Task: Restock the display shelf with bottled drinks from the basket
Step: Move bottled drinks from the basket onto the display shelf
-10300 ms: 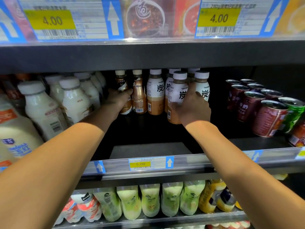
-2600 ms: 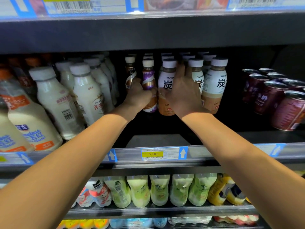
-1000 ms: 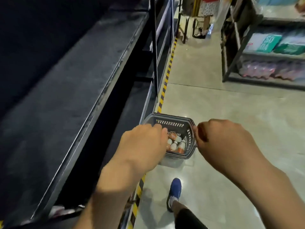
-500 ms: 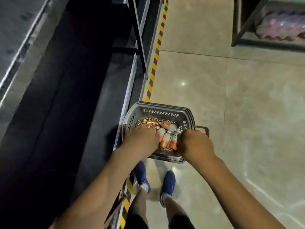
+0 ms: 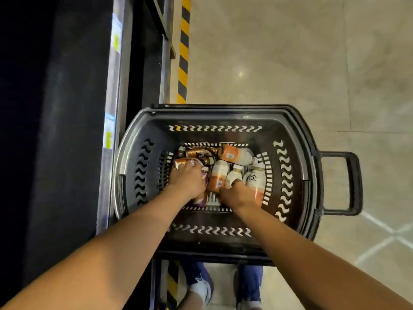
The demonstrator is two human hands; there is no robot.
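Bottles [image 5: 234,155], white-and-orange and brown, lie jumbled inside the basket [image 5: 143,166]; left hand [image 5: 187,179] grips a brown bottle [image 5: 181,163], right hand [image 5: 237,194] curls among them, hold unclear.

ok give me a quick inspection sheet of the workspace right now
surface: beige tiled floor, basket standing on it
job's things: black basket holding bottles lying loose, among them an orange-and-white bottle; display shelf at left, dark
clutter: nothing seen
grippers: left hand curled over a brown-label bottle; right hand curled among the bottles, grip unclear
cables: nothing seen
surroundings: yellow-black floor stripe; blue shoes below the basket
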